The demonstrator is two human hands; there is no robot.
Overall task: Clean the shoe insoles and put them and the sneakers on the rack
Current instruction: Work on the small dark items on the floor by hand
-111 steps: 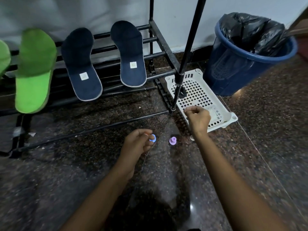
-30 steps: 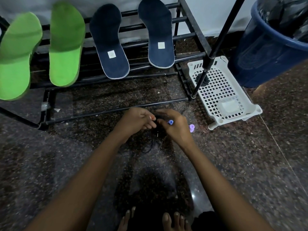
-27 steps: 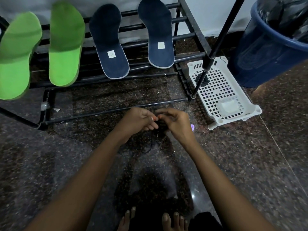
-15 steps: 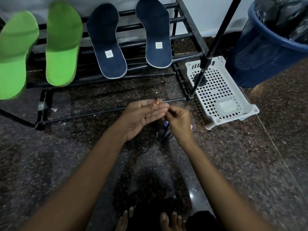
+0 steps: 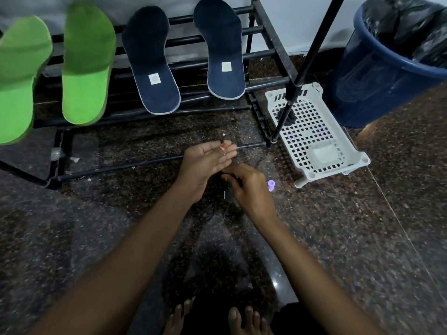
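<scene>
Leaning on the rack [image 5: 258, 53], insoles [image 5: 154, 61] lie well beyond both hands [image 5: 205, 160].

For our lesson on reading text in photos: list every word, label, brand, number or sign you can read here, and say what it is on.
No text here can be read.
On the left navy insole: left label, white and square, print too blurred to read.
On the right navy insole: right label, white and square, print too blurred to read.
Nothing else shows any writing.
</scene>
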